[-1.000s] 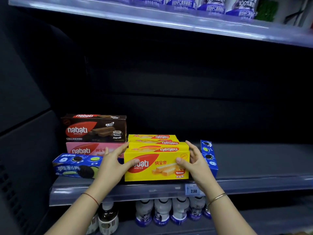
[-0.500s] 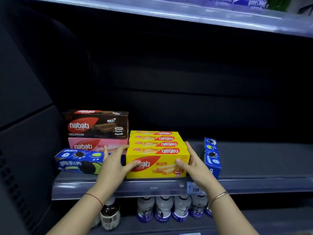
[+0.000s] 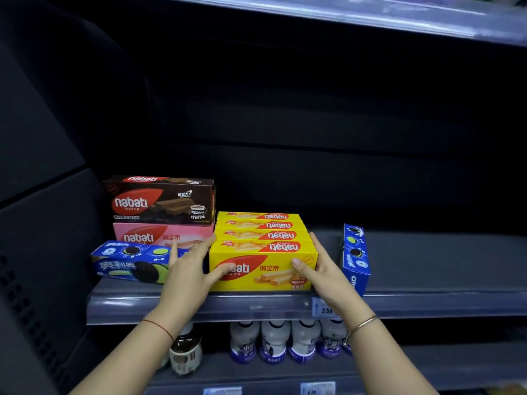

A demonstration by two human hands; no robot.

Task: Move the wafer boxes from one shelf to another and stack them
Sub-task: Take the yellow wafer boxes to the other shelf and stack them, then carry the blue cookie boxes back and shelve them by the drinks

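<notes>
Yellow cardboard wafer boxes (image 3: 263, 252) stand in a row, front to back, on the grey shelf (image 3: 427, 303), the front one at the shelf's edge. Both hands hold that front box: the left hand (image 3: 189, 273) is spread against its left end with the thumb on the front face, and the right hand (image 3: 320, 270) clasps its right end, thumb on the front. Left of them a brown wafer box (image 3: 159, 202) lies on a pink wafer box (image 3: 159, 236), with a blue cookie box (image 3: 128, 263) in front. Another blue cookie box (image 3: 355, 258) stands just right. White bottles (image 3: 273, 342) fill the shelf below.
</notes>
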